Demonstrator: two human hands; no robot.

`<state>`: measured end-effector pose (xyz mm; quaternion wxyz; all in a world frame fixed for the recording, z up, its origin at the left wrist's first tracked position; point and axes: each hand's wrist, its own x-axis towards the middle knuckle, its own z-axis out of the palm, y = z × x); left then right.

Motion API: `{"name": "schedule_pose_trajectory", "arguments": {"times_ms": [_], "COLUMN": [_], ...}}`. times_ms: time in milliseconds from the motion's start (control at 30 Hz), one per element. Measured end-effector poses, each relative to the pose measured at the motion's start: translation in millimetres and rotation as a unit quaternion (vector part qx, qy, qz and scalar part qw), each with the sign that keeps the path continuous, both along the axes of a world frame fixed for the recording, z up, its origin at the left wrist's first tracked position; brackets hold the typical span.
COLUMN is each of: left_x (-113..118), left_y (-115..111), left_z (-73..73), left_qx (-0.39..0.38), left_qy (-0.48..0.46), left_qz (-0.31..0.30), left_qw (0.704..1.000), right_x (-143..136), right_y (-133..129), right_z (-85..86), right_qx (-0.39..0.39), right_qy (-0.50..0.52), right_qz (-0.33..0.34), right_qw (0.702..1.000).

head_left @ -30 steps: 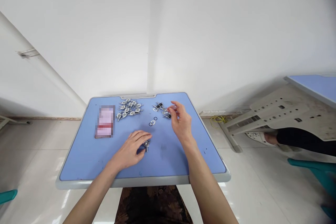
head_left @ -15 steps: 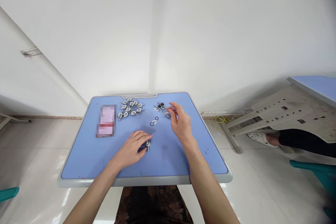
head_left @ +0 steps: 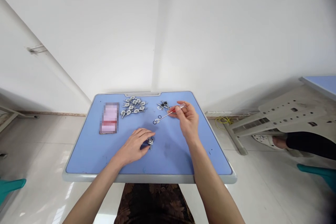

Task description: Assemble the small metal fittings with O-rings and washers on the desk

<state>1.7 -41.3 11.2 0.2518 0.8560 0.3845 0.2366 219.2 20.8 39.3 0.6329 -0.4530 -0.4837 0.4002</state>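
Observation:
On the blue desktop, my left hand (head_left: pixel 135 145) rests with thumb and fingers closed around a small silver metal part (head_left: pixel 150 141) that has a pin pointing towards me. My right hand (head_left: pixel 187 120) grips a screwdriver (head_left: pixel 168 114) by its clear and red handle. Its thin shaft slants down to the left, the tip near a small flat metal plate (head_left: pixel 157 120). A dark ring (head_left: pixel 154 122) lies by that plate, and a second dark ring (head_left: pixel 160 116) is just beyond it. Whether the tip touches the plate I cannot tell.
A pile of similar metal parts (head_left: pixel 133 106) lies at the back left of the desk (head_left: pixel 86 161). Several parts with black round pieces (head_left: pixel 163 104) sit behind my right hand. A blurred pink rectangular object (head_left: pixel 109 118) lies on the left. Another desk (head_left: pixel 320 84) stands at the right, a person's foot (head_left: pixel 265 140) below it.
The screwdriver now shows in my right hand, its shaft pointing at the flat plate. My left hand stays at the metal part. The whole view has shifted slightly.

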Motion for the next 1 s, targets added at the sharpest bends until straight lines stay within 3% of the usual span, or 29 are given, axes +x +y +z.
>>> {"name": "schedule_pose_trajectory", "arguments": {"times_ms": [300, 600, 1000], "left_x": [-2.8, -2.6, -1.4], "left_y": [3.4, 0.9, -1.9], "left_z": [-4.2, 1.3, 5.1], "left_qx": [0.004, -0.007, -0.019], "left_qy": [0.016, 0.017, 0.014], "left_qz": [-0.007, 0.057, 0.052], "left_qw": [1.0, 0.998, 0.998], "right_x": [-1.6, -11.6, -10.2], "right_y": [-3.2, -12.4, -17.9], "right_z": [2.6, 4.5, 9.5], "right_qx": [-0.092, -0.109, -0.113], "right_qy": [0.056, 0.042, 0.023], "right_qz": [0.114, 0.191, 0.198], "right_qw": [0.988, 0.975, 0.973]}}
